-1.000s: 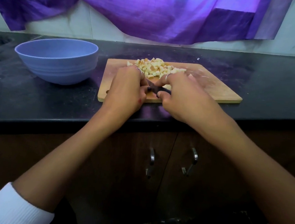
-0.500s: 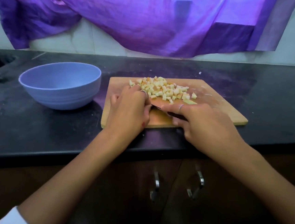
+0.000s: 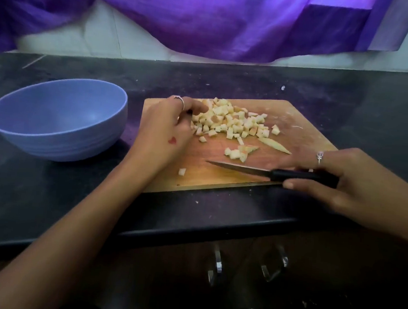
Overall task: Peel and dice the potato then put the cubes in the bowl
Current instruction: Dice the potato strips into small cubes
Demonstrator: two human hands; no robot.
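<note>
Right hand (image 3: 348, 181) fingers around knife (image 3: 265, 171) handle — left hand (image 3: 168, 129) fingers loosely curled against potato cubes (image 3: 230, 122).

A purple cloth (image 3: 210, 19) hangs across the top over a white wall (image 3: 104, 39). Below, a black countertop (image 3: 350, 105) above dark cabinet doors with metal handles (image 3: 215, 266).

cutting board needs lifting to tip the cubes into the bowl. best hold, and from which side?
Probably the cutting board's right edge, approached from the right. The bowl sits just off its left edge, so raising the right side slopes the potato cubes toward it. That end looks bare of cubes. The right hand must first free itself of the knife. The left hand rests by the pile.
</note>
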